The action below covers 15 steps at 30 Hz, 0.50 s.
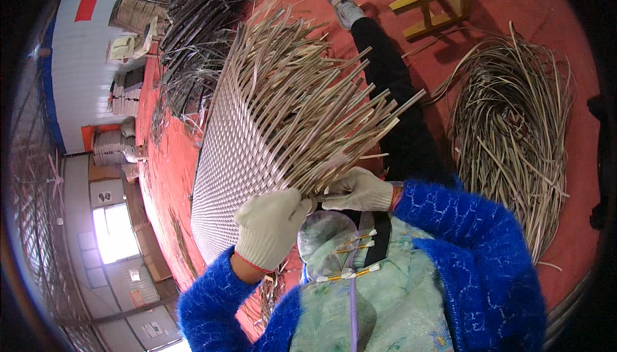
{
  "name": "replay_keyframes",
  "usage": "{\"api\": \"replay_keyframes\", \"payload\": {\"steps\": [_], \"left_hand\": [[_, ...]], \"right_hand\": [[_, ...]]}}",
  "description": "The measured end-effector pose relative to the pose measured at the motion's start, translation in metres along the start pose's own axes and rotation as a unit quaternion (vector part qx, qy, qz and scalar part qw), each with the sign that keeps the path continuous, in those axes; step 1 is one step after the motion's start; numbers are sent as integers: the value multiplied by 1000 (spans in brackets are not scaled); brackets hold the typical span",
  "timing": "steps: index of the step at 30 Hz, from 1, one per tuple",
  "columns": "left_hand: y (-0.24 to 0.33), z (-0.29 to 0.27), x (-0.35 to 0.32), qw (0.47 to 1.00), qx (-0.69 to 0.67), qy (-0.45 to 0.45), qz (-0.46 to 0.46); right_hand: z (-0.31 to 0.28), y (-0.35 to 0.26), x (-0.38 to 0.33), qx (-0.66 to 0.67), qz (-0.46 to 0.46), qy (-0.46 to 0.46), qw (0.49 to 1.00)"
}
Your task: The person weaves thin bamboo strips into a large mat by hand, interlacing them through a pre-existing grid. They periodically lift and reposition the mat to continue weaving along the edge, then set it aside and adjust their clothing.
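A large woven basket (234, 159) of flat strips lies tilted in front of me, its checkered wall to the left. Long loose strip ends (308, 101) fan out from its edge toward the upper right. My left hand (270, 223), in a white knit glove, is closed at the basket's near corner, its fingertips pressed on the strips there. Close beside it, my right hand (360, 190), gloved alike, pinches at the same corner among the strip ends. Exactly which strip each hand grips is hidden by the gloves.
A big coil of loose strips (511, 127) lies on the red floor (553, 37) at right. A yellow wooden stool (434, 1) stands at the far right. Dark strip bundles (205, 24) lie at the far left, near stacked woven pieces (116, 143). My outstretched leg (398, 75) is beyond the basket.
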<state>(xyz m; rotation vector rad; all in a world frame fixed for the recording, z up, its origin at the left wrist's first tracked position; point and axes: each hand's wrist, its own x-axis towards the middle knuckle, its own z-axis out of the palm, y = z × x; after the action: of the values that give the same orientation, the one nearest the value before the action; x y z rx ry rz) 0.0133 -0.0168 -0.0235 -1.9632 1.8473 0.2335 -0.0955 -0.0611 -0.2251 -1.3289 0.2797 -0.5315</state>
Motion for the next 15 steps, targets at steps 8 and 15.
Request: {"api": "replay_keyframes", "payload": {"steps": [8, 15], "left_hand": [[-21, -8, -14, 989, -137, -32, -48], [-18, 7, -12, 983, -167, -7, -75]], "right_hand": [[-10, -15, -9, -84, 35, -41, 995], [-11, -39, -23, -444, -143, 115, 877]]}}
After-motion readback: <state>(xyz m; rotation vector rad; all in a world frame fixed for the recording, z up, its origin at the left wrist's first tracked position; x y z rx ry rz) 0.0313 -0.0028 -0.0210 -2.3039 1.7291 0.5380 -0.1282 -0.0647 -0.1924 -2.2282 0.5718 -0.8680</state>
